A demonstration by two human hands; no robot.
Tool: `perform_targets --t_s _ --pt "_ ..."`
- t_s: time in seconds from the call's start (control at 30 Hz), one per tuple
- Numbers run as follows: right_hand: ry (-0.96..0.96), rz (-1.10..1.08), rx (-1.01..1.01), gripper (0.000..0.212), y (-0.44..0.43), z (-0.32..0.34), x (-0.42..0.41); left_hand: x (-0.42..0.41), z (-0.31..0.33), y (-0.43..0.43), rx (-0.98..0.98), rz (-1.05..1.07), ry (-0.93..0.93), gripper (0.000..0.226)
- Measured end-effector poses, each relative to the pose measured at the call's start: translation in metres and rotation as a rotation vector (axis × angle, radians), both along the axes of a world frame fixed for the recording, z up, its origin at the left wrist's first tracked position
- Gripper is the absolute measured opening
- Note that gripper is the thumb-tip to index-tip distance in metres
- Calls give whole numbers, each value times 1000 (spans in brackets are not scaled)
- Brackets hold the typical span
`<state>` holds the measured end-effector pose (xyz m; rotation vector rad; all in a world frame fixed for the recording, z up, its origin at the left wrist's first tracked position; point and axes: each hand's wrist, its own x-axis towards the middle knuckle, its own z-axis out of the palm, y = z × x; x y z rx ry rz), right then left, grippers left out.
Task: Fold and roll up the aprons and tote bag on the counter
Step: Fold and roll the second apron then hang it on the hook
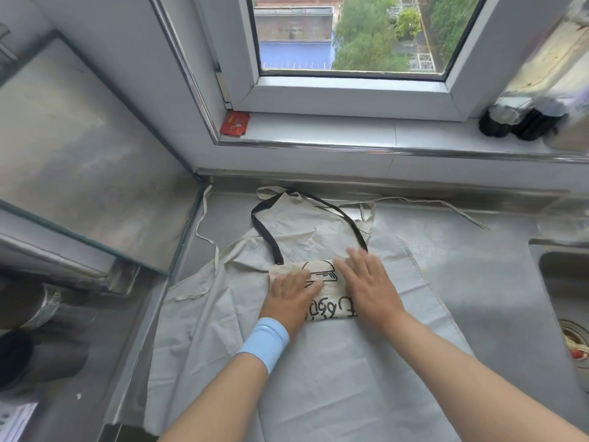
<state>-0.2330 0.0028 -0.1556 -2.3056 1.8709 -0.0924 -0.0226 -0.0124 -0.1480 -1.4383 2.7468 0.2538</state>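
Head view showed the folded tote bag (323, 274) at centre, lying on a pale apron (334, 378) spread across the bench (462, 260). The left hand (288, 295) and right hand (366, 282) pressed flat on it, fingers straight and holding nothing. Its dark strap (264, 237) looped toward 12 o'clock; a sink (564, 282) sat at 3 o'clock.

Two hands (291, 293) (366, 282), one tote bag (329, 300), two dark containers (494, 123) (533, 124)
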Motion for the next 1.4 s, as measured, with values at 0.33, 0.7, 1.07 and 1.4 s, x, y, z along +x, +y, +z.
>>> perform_targets --t_s 0.33,0.7,1.07,1.4 --pt "-19 272 25 28 21 11 -14 35 1 11 91 -2 41 51" --pt "98 -34 180 30 -5 23 0 39 14 -5 242 407 239 21" --pt "82 177 -183 8 -3 6 17 -14 3 1 -95 49 44 19" --pt "131 216 14 30 -7 4 -17 36 -2 -11 176 54 218 45"
